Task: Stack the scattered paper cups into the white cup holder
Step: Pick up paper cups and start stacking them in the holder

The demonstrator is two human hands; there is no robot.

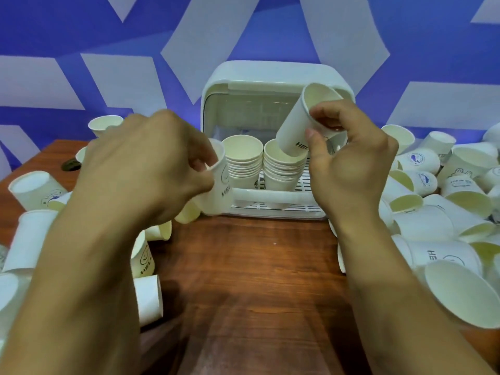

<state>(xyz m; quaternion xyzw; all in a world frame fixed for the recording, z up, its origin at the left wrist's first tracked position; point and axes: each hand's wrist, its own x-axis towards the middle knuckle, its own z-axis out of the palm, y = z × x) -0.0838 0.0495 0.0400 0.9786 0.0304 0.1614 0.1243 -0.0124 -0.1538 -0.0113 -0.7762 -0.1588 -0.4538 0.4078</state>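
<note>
The wooden table [251, 272] carries loose cups heaped on both sides, a big pile on the right [443, 207] and a thinner scatter on the left [29, 239]; a careless elbow or forearm drawn back through either heap could roll cups off the edge. At the back stands the white cup holder [273, 77], lid up, with 2 stacks showing inside, the left stack [243, 161] and the right stack [284, 169]; both sit close together, so a cup pushed in crooked could tip its neighbour or jam on a rim instead of nesting. The right hand [351, 163] pinches a tilted cup [303, 123] by its rim and side, its base just over the right stack; held this slanted, it may catch the top rim and wedge, or crumple if squeezed harder. The left hand [146, 169] is closed around another cup [219, 180], upright just in front of the holder's left side; with both hands crowding the opening at once, I'd worry about them knocking each other or the front bar [270, 197].
</note>
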